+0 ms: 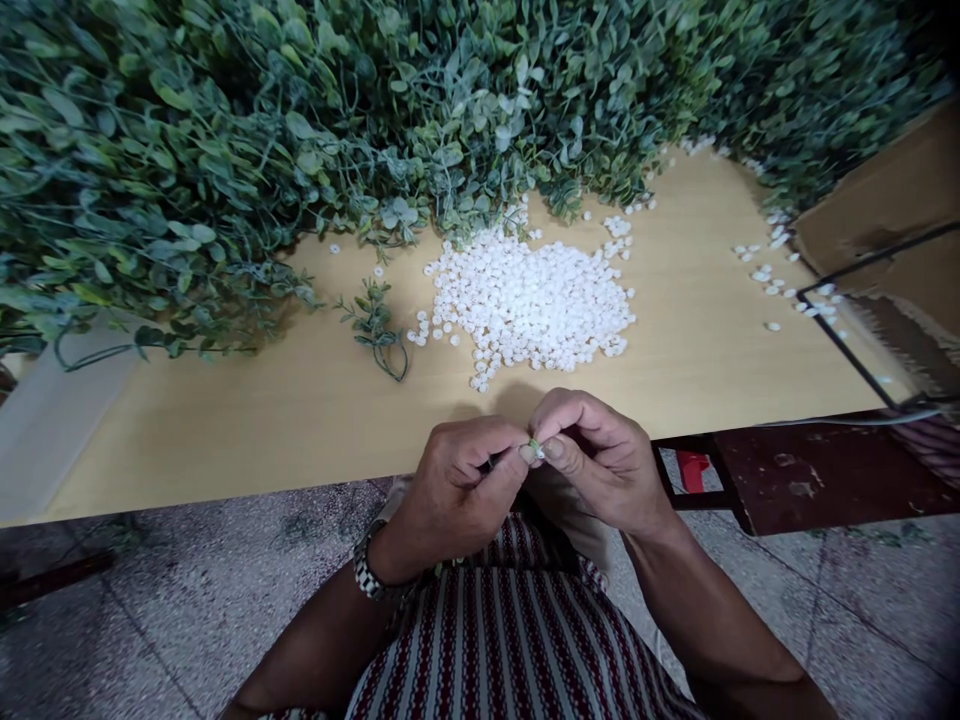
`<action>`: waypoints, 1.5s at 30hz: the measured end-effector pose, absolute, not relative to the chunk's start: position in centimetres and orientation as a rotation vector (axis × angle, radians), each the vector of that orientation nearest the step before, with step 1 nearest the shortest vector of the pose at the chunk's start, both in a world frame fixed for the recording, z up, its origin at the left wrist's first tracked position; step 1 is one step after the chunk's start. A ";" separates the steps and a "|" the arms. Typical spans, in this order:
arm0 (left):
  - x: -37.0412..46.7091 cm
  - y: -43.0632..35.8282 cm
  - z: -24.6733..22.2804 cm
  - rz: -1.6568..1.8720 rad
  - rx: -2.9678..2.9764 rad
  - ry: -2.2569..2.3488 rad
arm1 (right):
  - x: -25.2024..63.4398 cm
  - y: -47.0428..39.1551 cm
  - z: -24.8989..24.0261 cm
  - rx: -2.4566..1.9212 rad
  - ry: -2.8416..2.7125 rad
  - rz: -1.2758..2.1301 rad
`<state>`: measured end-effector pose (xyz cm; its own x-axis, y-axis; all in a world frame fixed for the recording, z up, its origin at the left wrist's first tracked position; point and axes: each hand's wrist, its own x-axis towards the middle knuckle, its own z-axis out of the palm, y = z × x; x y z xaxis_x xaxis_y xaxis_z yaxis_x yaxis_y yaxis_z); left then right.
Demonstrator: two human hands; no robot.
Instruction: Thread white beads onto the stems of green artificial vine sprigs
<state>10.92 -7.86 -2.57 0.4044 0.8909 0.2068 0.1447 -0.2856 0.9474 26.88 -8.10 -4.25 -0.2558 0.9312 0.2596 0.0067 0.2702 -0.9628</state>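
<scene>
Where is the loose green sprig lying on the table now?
In the head view, the loose green sprig lies on the table, left of the white bead pile, below the big foliage heap.

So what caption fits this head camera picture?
Both hands, left hand and right hand, pinch a tiny green piece near white plastic beads.

Tiny green piece [534,445]: mostly hidden between pinching fingertips [528,454], kind indeterminate. Brown cardboard box [892,215]: cut off at right edge.

Cardboard box [892,215] — table's [225,420] right end.
</scene>
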 end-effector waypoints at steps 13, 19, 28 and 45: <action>11.1 -6.3 -1.8 1.430 0.629 0.902 | 27.1 -9.2 -4.2 -0.755 -1.939 0.506; 12.6 -6.0 -1.9 1.556 0.458 0.900 | 26.1 -9.4 -4.4 -0.790 -2.164 0.364; 11.8 -7.3 -2.7 1.394 0.726 0.784 | 26.0 -8.7 -4.4 -0.912 -1.722 0.634; 10.7 -8.8 -2.4 1.362 0.977 0.866 | 23.7 -9.2 -3.8 -0.942 -1.532 1.008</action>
